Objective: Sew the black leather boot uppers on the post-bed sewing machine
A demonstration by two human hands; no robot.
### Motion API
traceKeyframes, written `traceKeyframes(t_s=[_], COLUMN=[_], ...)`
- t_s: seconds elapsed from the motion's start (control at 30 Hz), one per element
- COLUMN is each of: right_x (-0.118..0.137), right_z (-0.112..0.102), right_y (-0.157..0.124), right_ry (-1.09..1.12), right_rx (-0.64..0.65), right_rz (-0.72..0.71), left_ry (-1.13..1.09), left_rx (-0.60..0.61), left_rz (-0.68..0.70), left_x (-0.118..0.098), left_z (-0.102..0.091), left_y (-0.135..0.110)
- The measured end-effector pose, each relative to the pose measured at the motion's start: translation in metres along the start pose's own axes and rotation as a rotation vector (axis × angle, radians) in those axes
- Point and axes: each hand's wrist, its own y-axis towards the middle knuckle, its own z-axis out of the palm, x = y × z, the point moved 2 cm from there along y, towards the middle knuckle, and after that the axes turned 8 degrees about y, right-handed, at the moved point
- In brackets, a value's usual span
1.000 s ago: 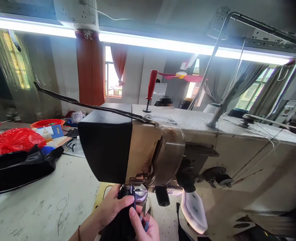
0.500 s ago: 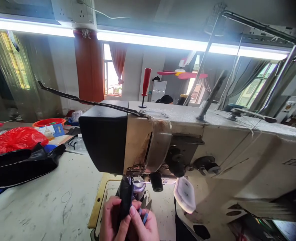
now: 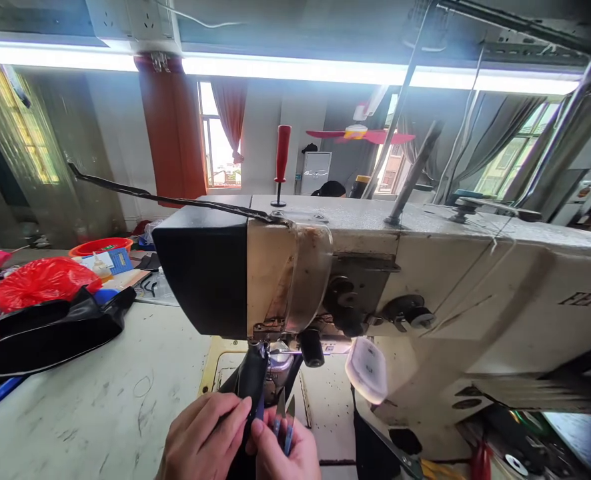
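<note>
Both my hands are low in the head view, under the head of a cream sewing machine [image 3: 425, 267]. My left hand [image 3: 203, 437] is closed, its fingers pinching a black strap-like piece [image 3: 252, 377] that rises to the presser foot [image 3: 278, 367]. My right hand [image 3: 288, 453] is closed too. It grips small thread snips [image 3: 283, 417] with the blades pointing up, right beside the black piece.
A black bag [image 3: 45, 330] and a red plastic bag [image 3: 43, 280] lie on the worn table [image 3: 100, 413] at left, with an orange basin [image 3: 98, 247] behind. A red-handled screwdriver [image 3: 280, 160] stands on the machine top. A white lamp [image 3: 366, 370] hangs under the arm.
My hands have dropped a little lower and drawn the black piece down from the presser foot. The snips' blades now show upright in my right hand. The camera has shifted slightly right.
</note>
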Motion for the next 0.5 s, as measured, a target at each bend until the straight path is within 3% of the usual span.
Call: traceKeyframes(t_s=[0.1,0.23,0.4,0.5], right_x=[0.010,0.021,0.029,0.031], right_z=[0.005,0.010,0.008,0.006], right_y=[0.000,-0.001,-0.001,-0.001], right_ry=[0.002,-0.128,-0.268,-0.306], right_rx=[-0.005,0.032,0.099,0.116], right_rz=[0.035,0.002,-0.059,-0.061], left_ry=[0.020,0.039,0.049,0.037], left_rx=[-0.037,-0.028,-0.107,-0.152], left_rz=[0.042,0.201,0.021,0.030], left_x=[0.001,0.000,-0.004,0.000], left_z=[0.002,0.008,0.027,0.032], left_y=[-0.005,-0.013,-0.022,-0.020])
